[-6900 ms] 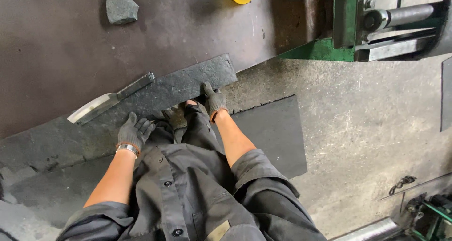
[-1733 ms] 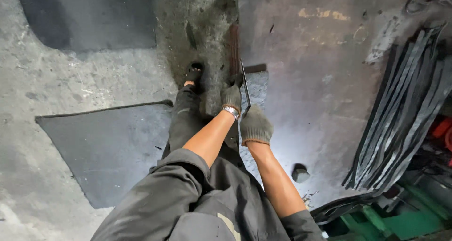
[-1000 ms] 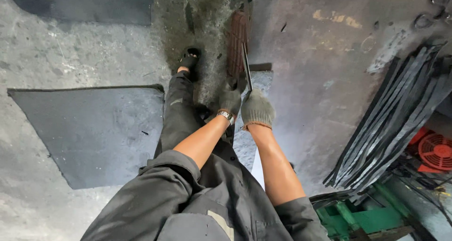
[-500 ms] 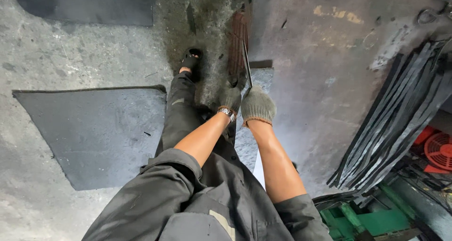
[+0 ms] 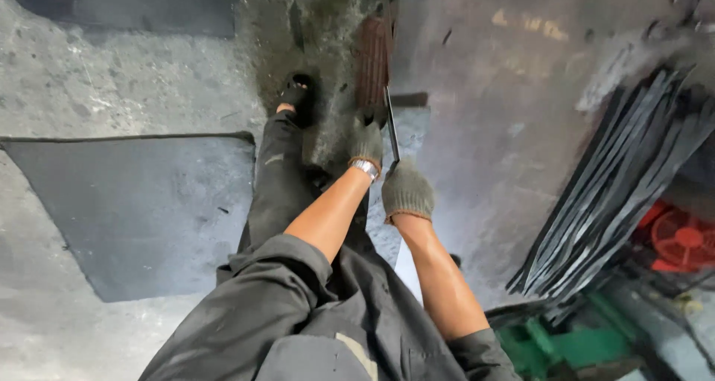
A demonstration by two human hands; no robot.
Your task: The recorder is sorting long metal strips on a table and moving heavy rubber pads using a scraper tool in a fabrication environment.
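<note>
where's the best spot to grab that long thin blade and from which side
Probably by the near end, where the gloved right hand already closes over the blade. It runs as a narrow strip straight away from the body, edge up, so coming from above and behind with the fist around the near end suits it. The left hand sits beside it on the sheet.

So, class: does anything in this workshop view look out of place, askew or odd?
The black strips at right lie in a loose, fanned, slanting heap rather than a neat stack. Both gloved hands, left and right, grip a long blade close together, near a foot in an open sandal.
</note>
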